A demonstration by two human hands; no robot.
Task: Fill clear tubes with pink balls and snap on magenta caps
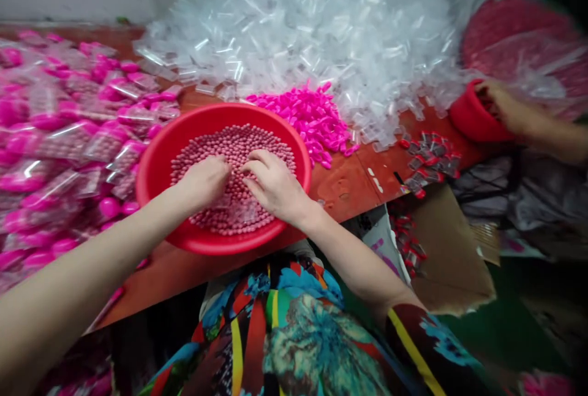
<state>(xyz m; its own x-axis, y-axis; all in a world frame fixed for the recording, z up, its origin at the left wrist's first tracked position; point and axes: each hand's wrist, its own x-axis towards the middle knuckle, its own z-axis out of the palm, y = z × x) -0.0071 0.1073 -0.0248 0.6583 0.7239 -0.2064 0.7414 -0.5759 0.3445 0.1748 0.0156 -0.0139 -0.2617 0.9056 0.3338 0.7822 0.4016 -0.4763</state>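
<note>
Both hands are inside a wide red basin (156, 138) that holds many small pink beads (243, 135). My left hand (206, 180) is closed, its fingers curled down at the beads; whatever it may hold is hidden. Just to its right, my right hand (273, 187) reaches over the beads with its fingers bent and apart, and I see nothing between them. A small clear plastic piece (248, 211) lies on the beads below the hands.
Left of the basin spreads a pile of bead-filled clear tubes with pink caps (73, 138). Behind lie loose pink caps (307, 117) and a heap of clear tubes (294, 28). At right, another person's hand (503, 105) reaches into a red tub (473, 117) near small red-capped pieces (429, 160).
</note>
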